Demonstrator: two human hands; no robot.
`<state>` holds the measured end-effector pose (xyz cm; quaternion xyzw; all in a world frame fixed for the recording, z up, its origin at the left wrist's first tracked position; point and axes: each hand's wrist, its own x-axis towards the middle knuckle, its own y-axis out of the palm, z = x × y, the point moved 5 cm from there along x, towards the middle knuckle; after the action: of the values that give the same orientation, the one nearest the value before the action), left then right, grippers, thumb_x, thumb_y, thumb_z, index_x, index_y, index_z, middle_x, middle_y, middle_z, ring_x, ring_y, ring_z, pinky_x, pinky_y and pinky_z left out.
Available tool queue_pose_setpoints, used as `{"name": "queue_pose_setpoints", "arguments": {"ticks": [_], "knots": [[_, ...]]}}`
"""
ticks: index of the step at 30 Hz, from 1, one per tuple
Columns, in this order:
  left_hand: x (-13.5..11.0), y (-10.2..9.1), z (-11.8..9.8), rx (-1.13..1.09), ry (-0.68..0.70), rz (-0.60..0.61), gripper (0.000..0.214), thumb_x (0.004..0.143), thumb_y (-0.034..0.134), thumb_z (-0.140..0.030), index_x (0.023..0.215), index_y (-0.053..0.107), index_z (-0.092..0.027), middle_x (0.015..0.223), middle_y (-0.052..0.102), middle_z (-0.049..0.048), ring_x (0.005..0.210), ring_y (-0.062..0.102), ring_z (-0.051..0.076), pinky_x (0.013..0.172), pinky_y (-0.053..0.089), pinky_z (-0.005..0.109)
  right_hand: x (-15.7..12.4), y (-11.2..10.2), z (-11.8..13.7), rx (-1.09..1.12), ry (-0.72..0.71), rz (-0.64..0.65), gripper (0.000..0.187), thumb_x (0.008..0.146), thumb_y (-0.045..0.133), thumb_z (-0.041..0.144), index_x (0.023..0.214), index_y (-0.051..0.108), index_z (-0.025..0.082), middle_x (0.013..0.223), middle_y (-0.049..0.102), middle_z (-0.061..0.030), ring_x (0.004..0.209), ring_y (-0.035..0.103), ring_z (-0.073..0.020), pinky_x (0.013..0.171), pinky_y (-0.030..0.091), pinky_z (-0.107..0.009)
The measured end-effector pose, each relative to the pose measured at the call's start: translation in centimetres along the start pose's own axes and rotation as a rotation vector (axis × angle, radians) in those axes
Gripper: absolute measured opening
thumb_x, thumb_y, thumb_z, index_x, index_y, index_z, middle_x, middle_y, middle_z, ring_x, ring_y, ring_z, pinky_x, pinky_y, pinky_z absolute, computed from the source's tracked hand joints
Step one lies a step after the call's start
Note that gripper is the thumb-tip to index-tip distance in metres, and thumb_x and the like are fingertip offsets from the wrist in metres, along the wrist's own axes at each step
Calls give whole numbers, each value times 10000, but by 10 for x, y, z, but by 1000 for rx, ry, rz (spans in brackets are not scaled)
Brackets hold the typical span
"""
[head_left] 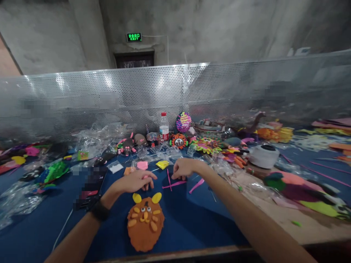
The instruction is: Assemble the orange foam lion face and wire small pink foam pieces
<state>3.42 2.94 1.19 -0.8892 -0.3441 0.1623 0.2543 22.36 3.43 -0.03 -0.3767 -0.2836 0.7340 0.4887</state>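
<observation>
My left hand (140, 180) hovers just beyond a flat brown clay animal face (146, 230), its fingers bent downward and apart. A small pinkish spot shows among those fingers; I cannot tell what it is. The face has yellow ears, googly eyes and several orange oval pieces. My right hand (185, 170) has its fingers curled together beside two crossed pink plastic modelling tools (169, 179). What sits inside its fingertips, if anything, is hidden. Another pink tool (196, 186) lies under my right forearm. Beyond the hands are a yellow packet (162, 165) and a pink packet (142, 165).
A phone (94, 184) with a cable lies at the left. Along the perforated metal divider (142, 87) stand a red-capped bottle (163, 128), a patterned round clay piece (183, 122) and other clay figures. A white tub (263, 156) and crumpled plastic bags (95, 138) crowd the sides.
</observation>
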Motion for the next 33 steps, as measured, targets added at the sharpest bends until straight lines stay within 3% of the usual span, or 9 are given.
{"name": "queue_pose_setpoints", "arguments": {"ticks": [5,10,14,20,25,29,33], "knots": [[5,-3,-5,126,-132,131,182,683,600,-331,593,667,-188,627,693,49,563,619,152,537,470,221,1,5,17,-144,3,-125,461,773,535,353,338,485,210,443,606,-54,441,577,-169,491,444,-287],[10,-1,-8,179,-255,349,129,550,555,-145,547,669,-204,535,670,38,514,613,183,483,460,248,-6,10,31,-270,-70,-35,354,661,590,209,323,485,209,349,528,-6,385,511,-137,439,390,-248],[11,0,-11,230,-194,430,241,516,480,-99,568,684,-218,543,674,39,511,604,190,475,449,260,-24,-5,33,-234,-116,-35,320,710,527,220,391,509,200,328,492,3,361,485,-122,421,388,-236],[8,1,-18,374,-159,478,306,542,469,-104,652,725,-231,624,705,47,553,604,195,517,439,262,-73,-44,20,13,-213,-212,182,824,458,286,664,497,207,614,656,-13,472,589,-127,412,418,-220],[8,-2,-28,426,-56,532,297,603,508,-121,717,749,-251,697,714,27,636,601,181,573,424,239,-96,-46,3,121,-244,-289,117,832,477,311,778,490,208,727,678,-20,533,618,-127,412,419,-214],[6,-4,-22,424,-99,620,331,660,479,-131,837,743,-224,757,698,13,647,561,140,612,413,213,-85,-31,7,230,-332,-318,179,880,456,373,837,475,200,826,671,-37,556,622,-116,434,452,-215],[3,-3,-8,340,-187,704,350,662,441,-130,867,722,-161,695,649,7,549,460,100,555,373,196,-47,-9,22,402,-405,-299,242,914,402,435,857,440,203,943,647,-65,562,618,-105,386,446,-198]]}}
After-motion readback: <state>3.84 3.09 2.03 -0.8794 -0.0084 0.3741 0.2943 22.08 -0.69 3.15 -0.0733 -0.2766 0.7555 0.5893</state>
